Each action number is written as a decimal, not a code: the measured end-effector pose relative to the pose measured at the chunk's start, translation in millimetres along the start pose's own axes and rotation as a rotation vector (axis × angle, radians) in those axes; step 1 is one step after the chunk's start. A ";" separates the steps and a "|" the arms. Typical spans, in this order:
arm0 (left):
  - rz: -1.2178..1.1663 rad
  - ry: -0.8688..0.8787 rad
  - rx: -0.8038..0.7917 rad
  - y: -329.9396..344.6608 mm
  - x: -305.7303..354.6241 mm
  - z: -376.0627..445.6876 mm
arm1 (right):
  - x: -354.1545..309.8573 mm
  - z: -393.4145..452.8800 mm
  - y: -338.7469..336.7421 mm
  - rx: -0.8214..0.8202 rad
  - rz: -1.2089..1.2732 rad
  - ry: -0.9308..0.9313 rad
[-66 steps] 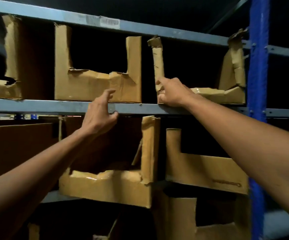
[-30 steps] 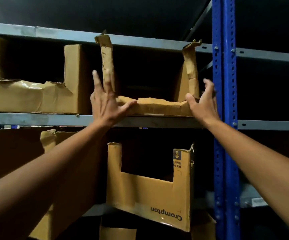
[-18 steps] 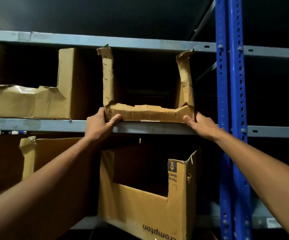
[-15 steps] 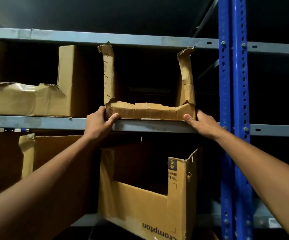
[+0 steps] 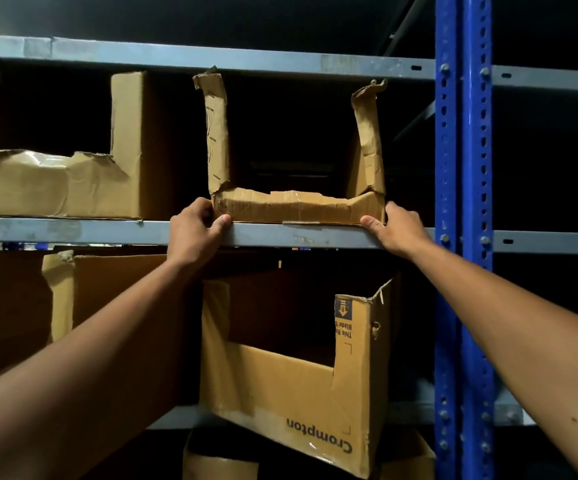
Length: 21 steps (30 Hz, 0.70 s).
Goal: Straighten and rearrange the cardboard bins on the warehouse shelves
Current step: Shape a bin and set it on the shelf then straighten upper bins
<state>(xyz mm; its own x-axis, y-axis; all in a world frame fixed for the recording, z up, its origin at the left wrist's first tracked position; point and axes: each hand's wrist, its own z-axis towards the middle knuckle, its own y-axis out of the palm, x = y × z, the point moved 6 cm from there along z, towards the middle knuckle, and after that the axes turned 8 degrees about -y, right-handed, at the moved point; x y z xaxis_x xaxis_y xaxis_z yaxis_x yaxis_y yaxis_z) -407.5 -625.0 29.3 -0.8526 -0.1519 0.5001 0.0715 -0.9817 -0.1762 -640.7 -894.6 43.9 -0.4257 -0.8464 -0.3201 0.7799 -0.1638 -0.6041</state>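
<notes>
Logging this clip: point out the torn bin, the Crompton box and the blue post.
torn bin (image 5: pixel 291 209), head view, low front wall
Crompton box (image 5: pixel 280 389), head view, front face
blue post (image 5: pixel 462 306), head view, mid-height

bins (image 5: pixel 298 211): 6 | hands (image 5: pixel 195 233): 2 | blue uprights (image 5: pixel 462 237): 2

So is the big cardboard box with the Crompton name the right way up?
Upside down: the brown cardboard Crompton bin shows its printed name inverted.

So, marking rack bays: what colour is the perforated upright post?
Blue perforated upright post, clearest in the head view.
</notes>
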 end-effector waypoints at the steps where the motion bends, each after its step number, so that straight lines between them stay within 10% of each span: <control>1: -0.005 -0.004 0.000 -0.8 0.4 -0.6 | -1.0 0.0 -0.2 -0.005 -0.005 0.006; 21: -0.056 -0.018 0.038 -0.5 -3.7 -2.4 | -10.0 -5.5 -3.0 -0.025 -0.071 0.030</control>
<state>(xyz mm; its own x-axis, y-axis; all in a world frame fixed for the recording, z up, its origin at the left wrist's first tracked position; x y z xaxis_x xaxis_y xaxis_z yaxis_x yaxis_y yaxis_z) -405.7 -623.7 25.5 -0.8462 -0.0988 0.5236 0.0442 -0.9923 -0.1159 -641.3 -882.9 44.9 -0.4932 -0.8176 -0.2972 0.7356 -0.2096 -0.6441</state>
